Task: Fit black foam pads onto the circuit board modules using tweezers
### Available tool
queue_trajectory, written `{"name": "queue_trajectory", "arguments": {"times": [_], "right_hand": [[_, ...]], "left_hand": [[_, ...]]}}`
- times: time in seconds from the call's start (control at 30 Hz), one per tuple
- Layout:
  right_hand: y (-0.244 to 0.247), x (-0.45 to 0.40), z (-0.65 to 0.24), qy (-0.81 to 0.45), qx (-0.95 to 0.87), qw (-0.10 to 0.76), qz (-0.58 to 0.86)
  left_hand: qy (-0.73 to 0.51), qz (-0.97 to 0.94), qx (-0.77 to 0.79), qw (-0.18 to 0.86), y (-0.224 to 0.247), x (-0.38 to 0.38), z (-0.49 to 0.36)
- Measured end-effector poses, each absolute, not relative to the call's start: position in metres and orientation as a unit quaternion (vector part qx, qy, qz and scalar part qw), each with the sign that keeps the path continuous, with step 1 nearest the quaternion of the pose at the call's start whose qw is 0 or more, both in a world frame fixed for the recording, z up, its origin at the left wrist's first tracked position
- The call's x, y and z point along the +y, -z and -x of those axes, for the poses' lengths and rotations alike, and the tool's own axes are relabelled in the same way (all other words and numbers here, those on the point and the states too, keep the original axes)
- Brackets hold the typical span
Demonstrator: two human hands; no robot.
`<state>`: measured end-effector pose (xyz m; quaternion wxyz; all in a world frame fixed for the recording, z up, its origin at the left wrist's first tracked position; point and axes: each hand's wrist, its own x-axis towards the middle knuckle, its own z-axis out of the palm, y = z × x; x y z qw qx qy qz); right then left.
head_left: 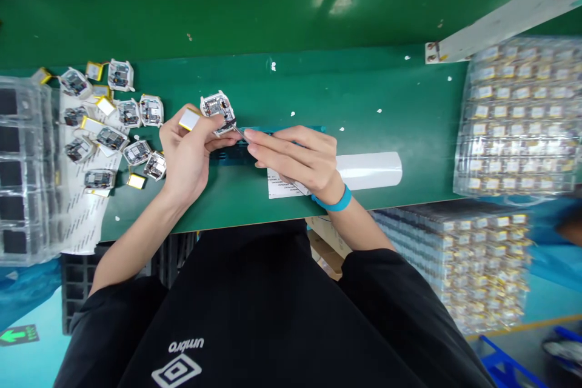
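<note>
My left hand [187,157] pinches a white-framed circuit module [217,110] at its fingertips, with a small flat yellow-edged battery [190,119] held against the fingers. My right hand [293,154] grips fine metal tweezers [237,130], and their tip meets the module's lower edge. A teal strip [282,130] lies beneath the right fingers. Under that hand's heel is a printed white sheet [284,185]. A blue wristband [333,199] circles the right wrist. Left of my hands, several similar modules [128,113] and yellow batteries [137,181] lie scattered, partly on a printed paper liner [82,218].
The green workbench [364,109] has a raised back panel and a white rail at upper right. A white roll [369,169] lies right of my hands. Clear trays [22,170] stand at left. Plastic-wrapped stacks of batteries [521,115] stand at right and on the floor.
</note>
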<state>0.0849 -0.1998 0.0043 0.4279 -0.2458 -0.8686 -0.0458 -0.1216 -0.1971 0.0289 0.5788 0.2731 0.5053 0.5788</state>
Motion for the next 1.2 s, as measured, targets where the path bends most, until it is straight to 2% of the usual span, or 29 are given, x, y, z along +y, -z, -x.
{"name": "queue_trajectory", "arguments": {"times": [0.13,0.37,0.8,1.1,1.2], "right_hand": [[0.002,-0.200,-0.085,0.027,-0.879,0.399,0.258],[-0.001,-0.200,-0.081,0.095,-0.873,0.415,0.240],[0.006,-0.199,-0.075,0.082,-0.859,0.450,0.229],[0.004,-0.204,-0.083,0.010,-0.889,0.372,0.268],[0.004,-0.203,-0.081,0.025,-0.880,0.384,0.278]], "left_hand": [[-0.583,-0.279,0.509,0.568,-0.029,-0.197,0.121],[-0.594,-0.279,0.519,0.548,-0.028,-0.197,0.120],[-0.578,-0.287,0.528,0.553,-0.026,-0.200,0.120],[-0.567,-0.310,0.534,0.545,-0.024,-0.202,0.122],[-0.567,-0.325,0.529,0.541,-0.023,-0.202,0.122]]}}
